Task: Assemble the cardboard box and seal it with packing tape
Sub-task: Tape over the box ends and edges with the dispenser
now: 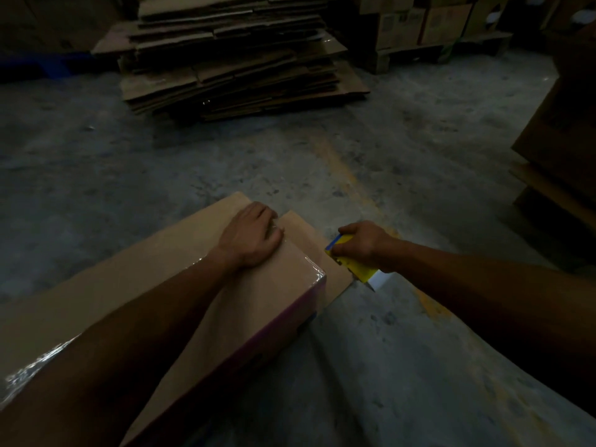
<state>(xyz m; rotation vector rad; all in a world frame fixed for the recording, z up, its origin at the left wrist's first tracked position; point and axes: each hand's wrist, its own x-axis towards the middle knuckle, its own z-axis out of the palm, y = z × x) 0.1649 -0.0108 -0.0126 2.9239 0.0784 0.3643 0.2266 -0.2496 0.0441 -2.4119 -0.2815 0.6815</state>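
The left hand [250, 238] lies flat, palm down and fingers spread loosely, on top of the cardboard box [154, 285]; it presses on the box near the far edge and grips nothing. The right hand [361, 245] is closed around a yellow tape dispenser [353, 264] with a blue strip on it, held just off the right side of the box, next to a side flap [325, 253] that sticks out from the box. A pale tip of the dispenser points down toward the floor.

The box fills the lower left of the view and rests low, its top facing up. Clear packing tape [314, 269] glints along the top and folds over the near right corner, and another shiny patch shows at the lower left edge. Below that corner, the side of the box carries a purple and blue print.

Around the box is a grey concrete floor [225, 162], with a faded yellow line [351, 185] running away past the right hand. Farther off, a tall stack of flattened cardboard [238, 56] lies on the floor. To the far right of it, more boxes [425, 22] sit on a wooden pallet [442, 51], and dark cartons stand at the right edge.
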